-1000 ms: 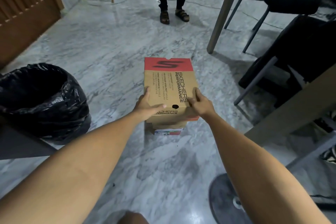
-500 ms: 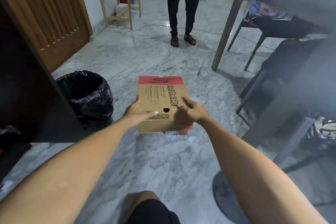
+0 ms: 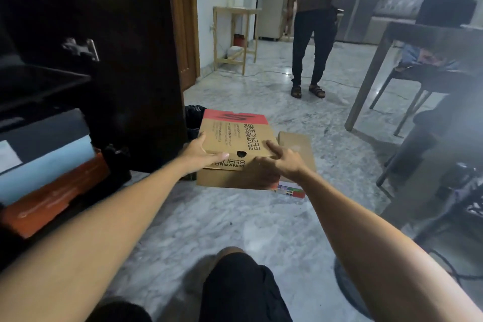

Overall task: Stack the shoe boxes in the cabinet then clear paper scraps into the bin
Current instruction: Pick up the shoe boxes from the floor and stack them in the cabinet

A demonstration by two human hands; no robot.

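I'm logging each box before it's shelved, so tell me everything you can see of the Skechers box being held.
The Skechers box is a brown cardboard shoe box with a red band and black S logo at its far end, black "SKECHERS PERFORMANCE" print on the lid and a round hole near its front edge. The lid is on. It is held above the floor, roughly level, the left hand and right hand gripping its near corners. Another box lies beyond it.

Under my grip runs grey-veined marble floor (image 3: 235,222). A second cardboard box (image 3: 296,150) lies on it just right of my hold; table legs (image 3: 362,94) stand beyond, farther right.
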